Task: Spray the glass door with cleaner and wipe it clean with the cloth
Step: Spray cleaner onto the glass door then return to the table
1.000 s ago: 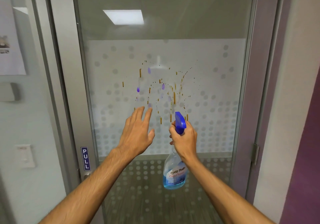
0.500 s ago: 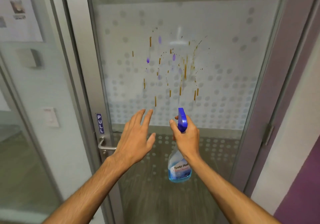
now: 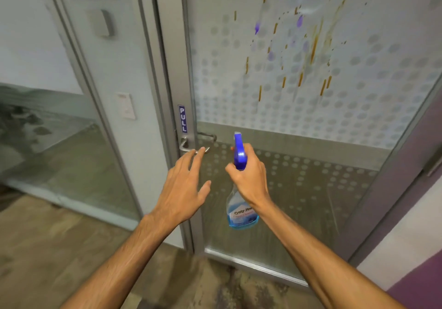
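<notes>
The glass door (image 3: 311, 122) fills the upper right, frosted with grey dots. Orange-brown streaks and purple blots (image 3: 294, 45) run down its upper pane. My right hand (image 3: 248, 177) grips the neck of a clear spray bottle (image 3: 241, 213) of blue cleaner, its blue trigger head pointing up toward the glass. My left hand (image 3: 184, 186) is empty with fingers spread, its fingertips close to the metal door handle (image 3: 191, 147). No cloth is in view.
A blue PULL sign (image 3: 182, 118) sits on the metal door frame above the handle. A fixed glass panel (image 3: 71, 117) stands to the left, a purple wall (image 3: 421, 272) to the right. Worn brown floor (image 3: 47, 249) lies below.
The view has tilted down and left, so the stains now sit higher in frame. Both hands have dropped lower against the door; my left hand has come near the handle.
</notes>
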The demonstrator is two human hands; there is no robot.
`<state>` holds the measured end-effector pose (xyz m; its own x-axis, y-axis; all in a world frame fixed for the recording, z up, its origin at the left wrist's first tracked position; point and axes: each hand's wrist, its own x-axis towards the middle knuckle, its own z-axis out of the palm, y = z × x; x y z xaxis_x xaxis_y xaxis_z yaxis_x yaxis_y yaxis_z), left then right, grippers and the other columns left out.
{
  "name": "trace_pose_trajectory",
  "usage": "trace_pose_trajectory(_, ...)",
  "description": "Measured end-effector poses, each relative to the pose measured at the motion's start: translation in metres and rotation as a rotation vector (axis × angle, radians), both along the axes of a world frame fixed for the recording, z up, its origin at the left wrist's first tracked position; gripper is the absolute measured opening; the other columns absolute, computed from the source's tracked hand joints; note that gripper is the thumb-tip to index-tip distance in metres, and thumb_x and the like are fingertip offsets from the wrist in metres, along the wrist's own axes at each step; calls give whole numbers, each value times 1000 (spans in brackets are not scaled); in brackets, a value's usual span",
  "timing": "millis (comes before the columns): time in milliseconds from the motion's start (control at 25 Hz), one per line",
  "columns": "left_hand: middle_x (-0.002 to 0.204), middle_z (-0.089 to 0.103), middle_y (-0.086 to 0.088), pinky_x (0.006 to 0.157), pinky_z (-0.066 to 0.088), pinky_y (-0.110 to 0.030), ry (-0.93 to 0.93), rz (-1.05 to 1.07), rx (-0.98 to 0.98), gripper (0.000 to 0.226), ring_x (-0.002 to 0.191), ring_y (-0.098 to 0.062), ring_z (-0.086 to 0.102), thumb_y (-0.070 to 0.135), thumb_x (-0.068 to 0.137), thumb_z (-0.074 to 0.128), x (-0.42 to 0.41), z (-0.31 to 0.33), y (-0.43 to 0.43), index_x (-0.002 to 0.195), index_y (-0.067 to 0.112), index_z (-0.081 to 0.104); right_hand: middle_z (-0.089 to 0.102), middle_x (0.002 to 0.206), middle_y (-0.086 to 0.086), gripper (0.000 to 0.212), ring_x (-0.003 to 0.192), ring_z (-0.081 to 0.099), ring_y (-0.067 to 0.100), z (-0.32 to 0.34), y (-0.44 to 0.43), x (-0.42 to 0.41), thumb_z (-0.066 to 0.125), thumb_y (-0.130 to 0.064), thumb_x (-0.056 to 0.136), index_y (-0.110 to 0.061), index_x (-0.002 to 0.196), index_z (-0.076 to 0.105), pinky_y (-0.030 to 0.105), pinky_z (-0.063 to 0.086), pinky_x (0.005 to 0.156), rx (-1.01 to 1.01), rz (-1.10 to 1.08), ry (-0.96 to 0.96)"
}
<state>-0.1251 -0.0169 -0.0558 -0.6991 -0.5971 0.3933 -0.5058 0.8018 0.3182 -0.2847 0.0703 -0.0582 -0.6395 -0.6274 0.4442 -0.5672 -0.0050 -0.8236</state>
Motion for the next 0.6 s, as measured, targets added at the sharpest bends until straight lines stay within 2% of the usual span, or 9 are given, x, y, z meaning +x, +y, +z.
trace_pose_trajectory(80,161,28,-8,118,33,-42,7,44,24,83,147,-26,30,38,92,60,29,-7,-4,159,21,14,59,69,5,25,62,54,27,-8,-11,25,62,-22,79,-17,102,53,50,53,69,21,92,0)
trace_pose_trajectory(200,163,24,-8,119,32,-43,-17,99,68,83,149,-25,27,40,93,58,75,-22,-11,160,23,11,58,75,12,22,67,54,28,-18,-28,65,66,-13,91,-12,109,55,48,53,72,39,246,-8)
trace_pose_trajectory(320,164,23,-8,120,32,-42,-42,164,103,84,150,-25,27,42,94,58,131,-39,-22,160,23,10,61,82,16,32,66,56,15,-26,-47,113,68,-20,98,-21,127,57,28,53,72,65,404,-30)
trace_pose_trajectory(400,164,23,-9,119,34,-45,-55,210,127,84,148,-27,29,42,94,58,168,-46,-29,160,23,9,62,83,15,42,67,55,10,-32,-59,146,69,-23,98,-25,138,55,20,50,71,76,474,-43)
trace_pose_trajectory(480,164,22,-9,118,34,-46,-63,261,145,84,148,-28,30,42,94,57,207,-53,-35,160,23,8,62,85,14,45,73,60,20,-39,-74,183,68,-26,99,-26,142,52,24,53,74,101,541,-53)
trace_pose_trajectory(600,164,21,-8,118,33,-46,-71,334,164,85,149,-27,28,42,94,57,263,-60,-42,160,24,7,61,85,16,41,80,60,32,-50,-94,237,68,-30,99,-26,137,53,40,55,80,144,607,-60)
